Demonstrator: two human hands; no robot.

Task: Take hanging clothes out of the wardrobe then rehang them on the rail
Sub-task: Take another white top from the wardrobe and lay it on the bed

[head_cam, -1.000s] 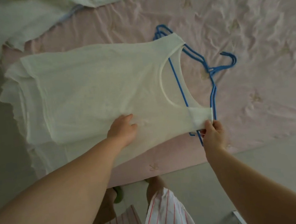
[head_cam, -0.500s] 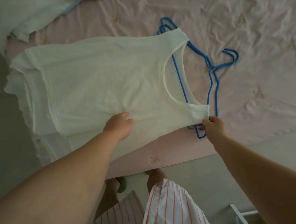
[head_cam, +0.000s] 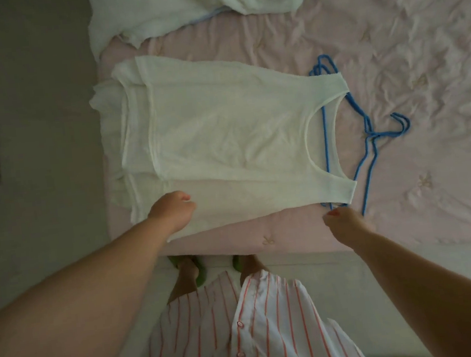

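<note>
a: where was the top?

b: white sleeveless top (head_cam: 224,138) lay flat on the pink bedspread (head_cam: 389,46), neck hole toward the right, hem toward the left edge of the bed. sheer fabric, the near part showed pink through it.

a: hangers?

b: blue hangers (head_cam: 369,135), looked like two stacked, under the neck end of the top. one bar showed through the neck opening, hooks lay out to the right on the bedspread, a loop poked out past the far shoulder strap.

a: left hand?

b: left hand (head_cam: 172,212) was on the near side of the top, toward the hem, fingers curled in and gripping the fabric. cloth bunched a little under it.

a: right hand?

b: right hand (head_cam: 346,222) was at the near shoulder strap, just beside the hanger end sticking out there. fingers pointed down toward the bed. couldn't tell if they were pinching the hanger or just touching, tips were hidden from where i stood.

a: anything else around?

b: crumpled white cloth (head_cam: 195,5) at the far edge of the bed, apart from the top. person wore a red-striped white shirt (head_cam: 239,332), green slippers (head_cam: 200,272) on the grey floor (head_cam: 41,198) right at the bed's near edge.
</note>
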